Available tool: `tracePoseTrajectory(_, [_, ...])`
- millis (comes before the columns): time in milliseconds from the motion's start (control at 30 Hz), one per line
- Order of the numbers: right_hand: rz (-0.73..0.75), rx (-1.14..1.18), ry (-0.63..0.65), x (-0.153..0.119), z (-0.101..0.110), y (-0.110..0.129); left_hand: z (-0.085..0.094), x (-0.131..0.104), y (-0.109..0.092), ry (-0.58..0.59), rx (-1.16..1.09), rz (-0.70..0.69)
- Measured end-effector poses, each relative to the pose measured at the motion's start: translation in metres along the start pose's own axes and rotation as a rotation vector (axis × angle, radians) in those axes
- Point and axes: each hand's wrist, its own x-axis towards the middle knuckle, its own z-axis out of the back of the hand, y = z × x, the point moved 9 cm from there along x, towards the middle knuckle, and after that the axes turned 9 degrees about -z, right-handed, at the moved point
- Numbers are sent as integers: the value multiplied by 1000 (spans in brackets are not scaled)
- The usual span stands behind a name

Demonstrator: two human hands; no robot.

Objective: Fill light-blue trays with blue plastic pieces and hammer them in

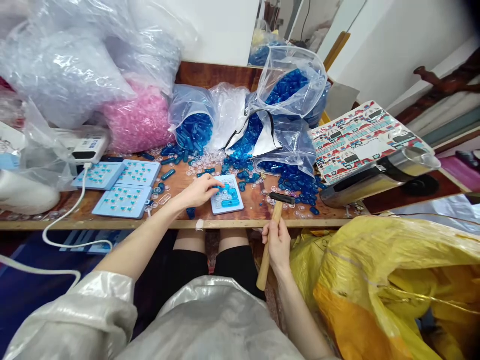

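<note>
In front of me on the bench lies a light blue panel (240, 205) with see-through blue plastic pieces (230, 203) on it. My left hand (202, 191) reaches over the panel's left side, fingers curled together and fingertips at the upper blue pieces. What the fingertips pinch, if anything, is hidden. My right hand (278, 241) is wrapped round the wooden handle of a hammer (276, 215), just off the bench's front edge. The hammer's dark head is up, over the edge of the bench.
Finished-looking light blue panels (122, 201) with small dots lie at left beside a white cable (80, 200). Open bags of blue pieces (193, 131) and a pink-filled bag (138, 117) stand behind. Loose pieces surround the panel. At right are a clear jug (382, 175), printed box (371, 135) and yellow sack (352, 280).
</note>
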Motion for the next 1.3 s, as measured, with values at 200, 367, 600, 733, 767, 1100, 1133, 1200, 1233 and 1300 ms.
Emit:
tracePoseTrajectory(200, [3, -47, 6, -2, -1, 4, -9, -5, 11, -69, -86, 121])
tracePoseTrajectory(367, [-1, -153, 62, -8, -12, 11, -11, -10, 14, -117, -86, 132])
tracePoseTrajectory(600, [171, -483, 225, -22, -54, 46, -14, -12, 15, -179, -46, 127])
tracePoseTrajectory(733, [289, -631, 280, -24, -77, 73, -15, -13, 22, -168, -129, 197])
tracePoseTrajectory(767, [323, -663, 261, -23, -81, 79, -16, -13, 23, -161, -147, 210])
tracePoseTrajectory(1100, [383, -583, 184, -11, -77, 93, -8, -19, 20, -247, -82, 182])
tracePoseTrajectory(1133, [360, -549, 176, -9, -72, 91, -4, -18, 14, -302, -21, 157])
tracePoseTrajectory(1200, [293, -494, 148, -4, -63, 85, -3, -12, -4, -370, 113, 83])
tracePoseTrajectory(1233, [257, -463, 130, -2, -57, 80, -8, -5, -14, -364, 169, 40])
tracePoseTrajectory(1300, [197, -386, 97, 3, -48, 72, -25, 12, -29, -276, 241, -32])
